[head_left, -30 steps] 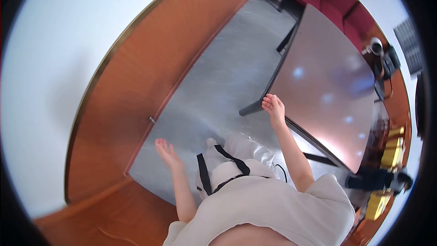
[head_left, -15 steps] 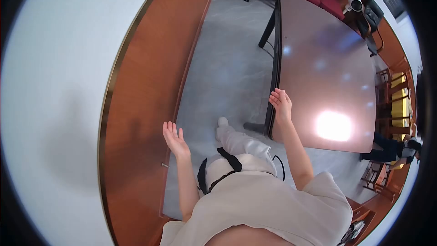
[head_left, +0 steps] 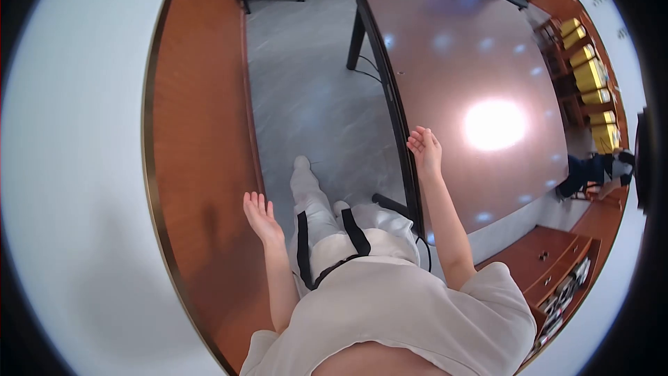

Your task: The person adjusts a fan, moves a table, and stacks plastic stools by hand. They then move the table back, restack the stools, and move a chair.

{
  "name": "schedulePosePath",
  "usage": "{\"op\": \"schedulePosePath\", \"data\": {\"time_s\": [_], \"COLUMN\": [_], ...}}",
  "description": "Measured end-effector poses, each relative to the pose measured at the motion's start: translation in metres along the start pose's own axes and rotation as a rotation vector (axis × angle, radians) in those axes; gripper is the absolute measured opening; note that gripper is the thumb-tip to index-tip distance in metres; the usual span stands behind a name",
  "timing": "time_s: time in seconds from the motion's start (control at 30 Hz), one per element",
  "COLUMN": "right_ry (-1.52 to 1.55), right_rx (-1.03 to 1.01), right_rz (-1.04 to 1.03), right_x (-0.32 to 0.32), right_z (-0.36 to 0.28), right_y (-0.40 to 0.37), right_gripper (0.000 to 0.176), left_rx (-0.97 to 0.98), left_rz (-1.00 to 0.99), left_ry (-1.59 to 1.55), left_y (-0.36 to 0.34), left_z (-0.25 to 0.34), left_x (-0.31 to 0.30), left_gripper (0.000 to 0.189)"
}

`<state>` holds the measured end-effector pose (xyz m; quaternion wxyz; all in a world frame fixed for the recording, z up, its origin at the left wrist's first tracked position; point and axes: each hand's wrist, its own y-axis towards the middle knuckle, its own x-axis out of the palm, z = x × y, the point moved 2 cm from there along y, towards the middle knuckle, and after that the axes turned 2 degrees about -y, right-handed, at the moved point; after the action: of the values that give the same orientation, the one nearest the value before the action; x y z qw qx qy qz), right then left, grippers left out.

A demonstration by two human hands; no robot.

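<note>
Since the earlier frame, the table (head_left: 459, 63) has shifted leftward in view. Head view: table at 2 o'clock, wood panelling (head_left: 202, 90) at 10 o'clock. Left hand (head_left: 262, 221), 8 o'clock: empty, nearest the panelling, fingers nearly together, thumb apart. Right hand (head_left: 427, 153), 3 o'clock: empty, fingers loosely curled together; table contact indeterminate. Judgement: walking, hands free; forward steps require table-edge clearance.

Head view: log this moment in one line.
left hand: open, empty, beside wood panelling | right hand: empty, near table edge | table: bright glare | cabinet: lower right
</note>
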<state>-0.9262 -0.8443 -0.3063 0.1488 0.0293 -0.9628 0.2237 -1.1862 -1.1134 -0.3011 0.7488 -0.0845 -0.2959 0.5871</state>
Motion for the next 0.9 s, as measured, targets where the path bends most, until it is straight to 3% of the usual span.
{"op": "schedulePosePath", "data": {"time_s": [0.03,0.23,0.27,0.47,0.5,0.77,0.9], "right_ry": [-0.005,0.045,0.041,0.16,0.162,0.204,0.213], "right_rx": [-0.006,0.068,0.064,0.089,0.087,0.048,-0.002], "right_rz": [0.015,0.221,0.221,0.385,0.398,0.56,0.582], "right_x": [-0.013,0.042,0.028,0.065,0.054,0.065,0.083], "right_z": [-0.012,0.013,0.015,0.009,0.028,0.019,-0.003], "right_y": [0.004,0.048,0.036,0.048,0.043,0.066,0.116], "right_gripper": [0.032,0.033,0.033,0.031,0.031,0.029,0.027], "left_rx": [0.029,-0.033,-0.035,-0.086,-0.085,-0.184,-0.227], "left_rz": [-0.032,-0.208,-0.215,-0.38,-0.414,-0.564,-0.619], "left_ry": [0.068,0.197,0.194,0.288,0.287,0.297,0.262], "left_y": [-0.006,0.126,0.114,0.199,0.205,0.254,0.261], "left_z": [-0.008,0.026,0.022,0.058,0.045,0.02,0.012], "left_x": [0.014,0.088,0.083,0.169,0.16,0.26,0.32], "left_gripper": [0.051,0.047,0.046,0.045,0.044,0.042,0.042]}}
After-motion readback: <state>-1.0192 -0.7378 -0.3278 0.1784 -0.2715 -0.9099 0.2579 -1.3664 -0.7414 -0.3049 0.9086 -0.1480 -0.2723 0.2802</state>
